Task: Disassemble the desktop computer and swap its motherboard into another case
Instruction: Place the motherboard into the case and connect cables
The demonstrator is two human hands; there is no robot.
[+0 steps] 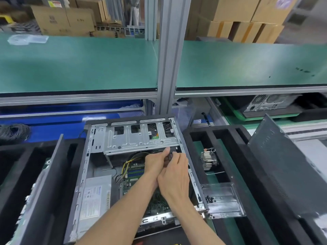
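The open computer case (134, 167) lies on its side on the desk (228, 225), between black foam trays, with the motherboard (136, 174) still flat on its floor. Both hands work together at the far right corner of the board, just under the metal drive cage (139, 138). The left hand (155, 164) and the right hand (174, 175) touch each other, and their fingers (167, 150) are curled round a small dark part (169, 157), probably a plug or cable end; what it is exactly cannot be told.

The step in hand looks like freeing a connector from the board, so the work is still in the stripping stage: the board is not yet out and yellow and black wires (126, 167) still run across it from the power supply (96, 195). The next move probably calls for a firm, straight pull while the other hand steadies the part, without bending the board.

Room is tight here. The cage's lower edge hangs just above the fingers, and the case's right wall (192, 174) stands close beside the right hand. Open space lies toward the person, over the middle of the board. A cooler (208, 160) and a metal bracket (223, 198) sit in the tray to the right, and a side panel (286, 174) leans there.
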